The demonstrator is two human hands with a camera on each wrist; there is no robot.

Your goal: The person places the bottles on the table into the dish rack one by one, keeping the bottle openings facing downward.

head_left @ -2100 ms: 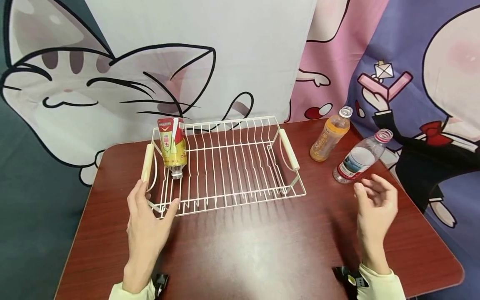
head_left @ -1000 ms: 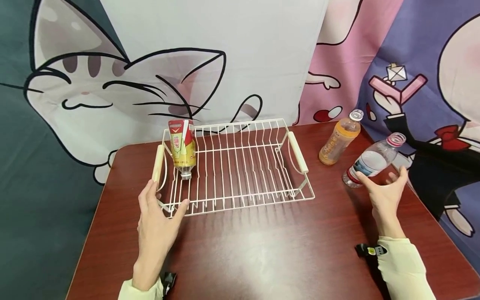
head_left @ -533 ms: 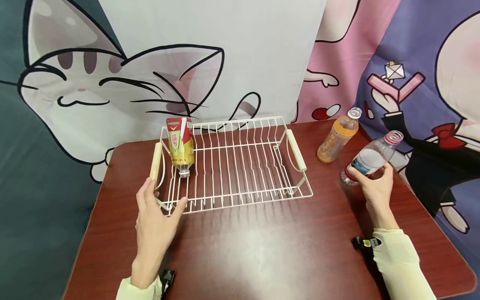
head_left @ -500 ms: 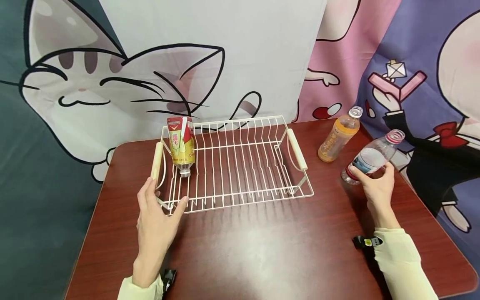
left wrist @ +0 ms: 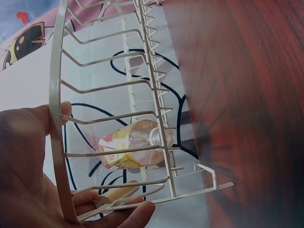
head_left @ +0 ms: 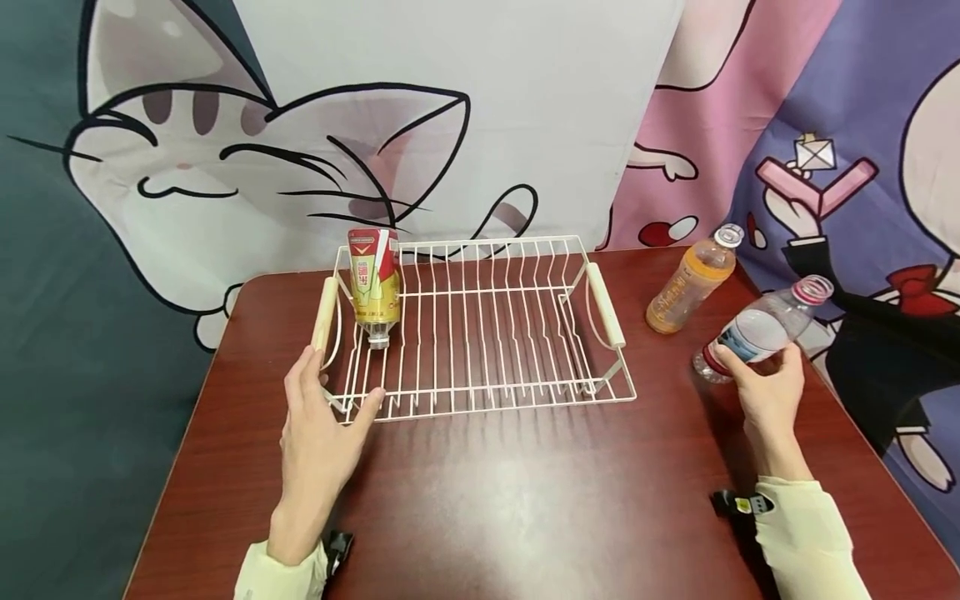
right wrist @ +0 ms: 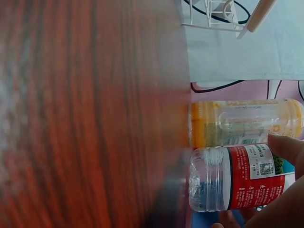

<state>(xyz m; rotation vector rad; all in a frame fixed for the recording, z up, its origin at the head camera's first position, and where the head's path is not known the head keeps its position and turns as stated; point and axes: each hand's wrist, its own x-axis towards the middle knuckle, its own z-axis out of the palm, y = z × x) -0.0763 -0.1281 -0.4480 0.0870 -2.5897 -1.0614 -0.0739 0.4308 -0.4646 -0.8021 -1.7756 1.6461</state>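
Observation:
On the table, the white wire dish rack (head_left: 487,410) has wooden handles. My left hand (head_left: 318,442) holds its front left corner. In the left wrist view the thumb lies on the front rail (left wrist: 55,95) and fingertips (left wrist: 137,216) curl near the handle (left wrist: 116,193). A bottle with a red and yellow label (head_left: 377,283) stands neck down at the rack's left end. My right hand (head_left: 768,396) grips a clear water bottle (head_left: 757,329) around its label, thumb in front; its red and white label (right wrist: 256,178) shows in the right wrist view. That bottle stands upright on the table.
An orange-labelled plastic bottle (head_left: 690,285) stands upright just left of the water bottle, close to the back edge. A printed cartoon cloth (head_left: 555,125) hangs behind the brown table (head_left: 510,508). Black straps sit at both wrists.
My right hand has moved from beside the water bottle to it, and its fingers have closed around the label. The left hand stays at the rack corner. The head view has shifted slightly.

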